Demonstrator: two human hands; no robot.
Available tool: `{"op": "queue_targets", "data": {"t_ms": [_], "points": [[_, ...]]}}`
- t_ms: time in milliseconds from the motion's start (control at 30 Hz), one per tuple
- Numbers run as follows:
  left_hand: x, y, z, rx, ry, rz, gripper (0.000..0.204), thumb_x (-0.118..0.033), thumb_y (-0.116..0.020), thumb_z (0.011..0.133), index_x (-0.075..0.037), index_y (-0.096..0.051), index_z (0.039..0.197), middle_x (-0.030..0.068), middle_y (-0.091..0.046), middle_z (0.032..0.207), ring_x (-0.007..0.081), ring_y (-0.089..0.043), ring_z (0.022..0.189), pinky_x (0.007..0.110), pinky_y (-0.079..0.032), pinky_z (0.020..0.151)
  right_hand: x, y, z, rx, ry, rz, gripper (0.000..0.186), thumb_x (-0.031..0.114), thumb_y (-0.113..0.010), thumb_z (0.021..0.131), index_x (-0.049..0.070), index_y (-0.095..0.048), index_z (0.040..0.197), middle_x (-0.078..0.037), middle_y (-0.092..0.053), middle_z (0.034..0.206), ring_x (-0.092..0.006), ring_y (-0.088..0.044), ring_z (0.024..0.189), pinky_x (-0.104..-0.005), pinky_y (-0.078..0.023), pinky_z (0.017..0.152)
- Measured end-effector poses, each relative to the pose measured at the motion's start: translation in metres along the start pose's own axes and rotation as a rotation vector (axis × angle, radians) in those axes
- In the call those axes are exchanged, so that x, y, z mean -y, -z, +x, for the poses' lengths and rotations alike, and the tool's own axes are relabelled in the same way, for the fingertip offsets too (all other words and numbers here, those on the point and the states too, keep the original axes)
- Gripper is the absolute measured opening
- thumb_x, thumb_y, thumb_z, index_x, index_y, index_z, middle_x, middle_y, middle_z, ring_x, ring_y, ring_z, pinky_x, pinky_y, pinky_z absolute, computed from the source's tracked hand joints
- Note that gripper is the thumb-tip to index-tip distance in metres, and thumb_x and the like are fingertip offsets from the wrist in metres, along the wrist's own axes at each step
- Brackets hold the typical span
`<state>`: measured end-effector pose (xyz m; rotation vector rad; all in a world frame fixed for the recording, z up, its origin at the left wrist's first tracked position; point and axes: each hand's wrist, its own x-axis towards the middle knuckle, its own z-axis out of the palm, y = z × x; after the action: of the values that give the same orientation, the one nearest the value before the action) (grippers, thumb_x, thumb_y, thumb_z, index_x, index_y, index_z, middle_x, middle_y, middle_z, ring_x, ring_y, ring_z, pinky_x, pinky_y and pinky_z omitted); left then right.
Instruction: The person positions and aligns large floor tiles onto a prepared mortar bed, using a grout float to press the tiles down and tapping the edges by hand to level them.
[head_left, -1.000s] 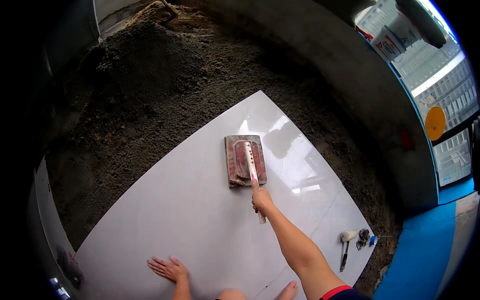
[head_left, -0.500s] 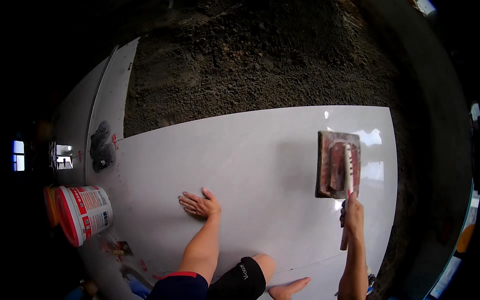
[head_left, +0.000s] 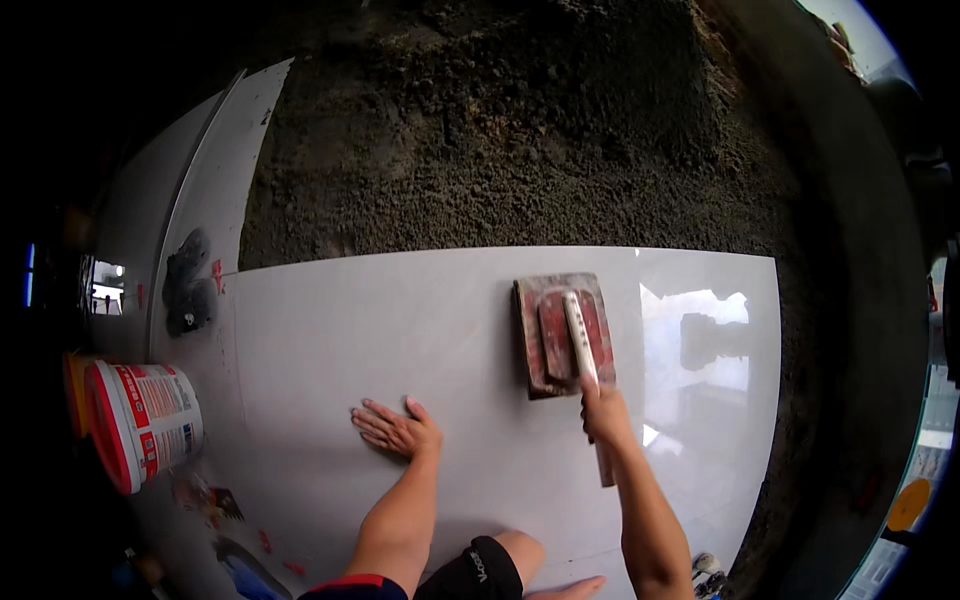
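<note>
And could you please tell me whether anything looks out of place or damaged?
Nothing clearly stands out as spilled or damaged. The white bucket at the left seems to lean, though the fisheye lens may cause that. The red block tool in the right hand has grimy edges, probably from use.

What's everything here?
Tool: one, red, right of centre
Tiles: at least two, pale grey, centre and left
Rough ground: one, dark, top
Bucket: one, white and red, left
Orange thing: one, orange, behind bucket
Dark things: maybe two, grey, left
Red bits: several, red, left
Disc: one, yellow, far right
Clutter: count unclear, pale, lower right
Leg: one, black shorts, bottom
Foot: one, bare, bottom
Left hand: one, bare, flat on tile
Right hand: one, bare, gripping tool
</note>
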<state>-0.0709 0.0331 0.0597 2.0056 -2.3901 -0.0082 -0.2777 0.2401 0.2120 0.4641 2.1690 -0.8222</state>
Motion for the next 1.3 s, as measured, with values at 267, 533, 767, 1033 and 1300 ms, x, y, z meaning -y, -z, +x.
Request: {"op": "queue_targets", "data": {"t_ms": [267,533,767,1033,1300], "points": [[-0.002,0.005,0.002,0.013,-0.015,-0.030,0.089,-0.049,-0.051,0.094,0.003,-0.017,0.158,0.0302,-0.009,0.164,0.0434,-0.006,0.153,0.056,-0.007,0.123,0.031,0.100,-0.094,-0.380,0.651,0.536,0.052,0.051,-0.035,0.107,0.010,-0.052,0.079,0.000,-0.045,0.055,-0.0101,-0.041,0.042,-0.0263,-0.033,0.039],[-0.003,0.016,0.004,0.058,-0.004,-0.144,0.089,-0.049,-0.054,0.092,0.005,-0.022,0.155,0.0339,-0.013,0.161,0.0477,-0.008,0.152,0.059,-0.008,0.121,0.015,-0.064,-0.004,0.111,0.163,-0.072,0.055,0.053,-0.043,0.105,0.006,-0.049,0.076,-0.002,-0.046,0.055,-0.0143,-0.048,0.043,-0.0322,-0.041,0.040],[-0.002,0.019,0.003,0.108,-0.008,-0.134,0.088,-0.048,-0.053,0.092,0.005,-0.021,0.155,0.0349,-0.010,0.161,0.0481,-0.004,0.152,0.060,-0.004,0.121,0.110,0.008,-0.101,0.081,0.667,0.355,0.053,0.050,-0.037,0.107,0.008,-0.049,0.076,0.001,-0.041,0.054,-0.0082,-0.036,0.040,-0.0228,-0.027,0.038],[-0.003,0.008,0.000,0.128,0.018,-0.128,0.086,-0.042,-0.054,0.092,0.004,-0.021,0.156,0.0329,-0.013,0.162,0.0474,-0.004,0.152,0.060,-0.003,0.121,0.015,-0.137,-0.040,0.180,0.382,-0.437,0.062,0.048,-0.043,0.105,-0.009,-0.065,0.093,-0.034,-0.065,0.084,-0.0529,-0.064,0.085,-0.0534,-0.050,0.072],[-0.003,0.003,0.004,-0.039,-0.047,-0.076,0.077,-0.041,-0.042,0.097,0.003,-0.022,0.156,0.0306,-0.011,0.163,0.0441,-0.007,0.153,0.057,-0.007,0.122,0.103,-0.005,-0.077,0.247,0.252,0.049,0.059,0.055,-0.045,0.102,0.000,-0.063,0.089,-0.006,-0.056,0.062,-0.0153,-0.054,0.052,-0.0343,-0.047,0.049]]}}
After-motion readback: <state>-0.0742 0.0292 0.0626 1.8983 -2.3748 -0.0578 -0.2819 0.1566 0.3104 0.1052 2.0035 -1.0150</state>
